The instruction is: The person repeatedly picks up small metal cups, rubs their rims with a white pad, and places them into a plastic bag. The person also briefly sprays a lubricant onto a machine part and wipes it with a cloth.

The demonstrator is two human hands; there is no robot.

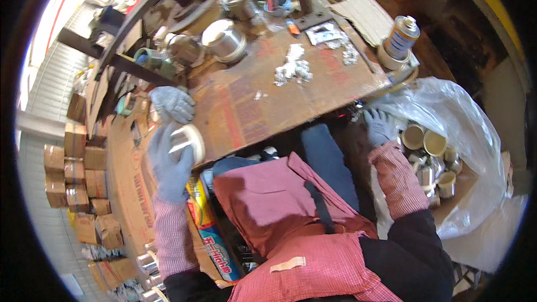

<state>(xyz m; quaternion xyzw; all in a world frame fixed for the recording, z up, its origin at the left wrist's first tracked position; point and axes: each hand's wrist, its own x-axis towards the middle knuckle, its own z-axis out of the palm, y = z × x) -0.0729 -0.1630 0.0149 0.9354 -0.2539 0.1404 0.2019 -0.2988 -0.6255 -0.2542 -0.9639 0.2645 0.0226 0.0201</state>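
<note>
You're in a handling step, it seems, and the next move calls for a steady grip. Your left hand [169,159] has a metal cup [197,141] by the table's [218,109] near-left edge, between thumb and half-curled fingers. Your right hand [380,127], fingers spread, is at the table's right corner; its hold, you can't tell.

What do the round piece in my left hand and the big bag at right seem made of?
Round piece: probably metal, polished, given its mirror-like wall; its cream rim looks matte, possibly plastic. Big bag: most likely thin, glossy plastic film, being see-through with creased highlights.
</note>
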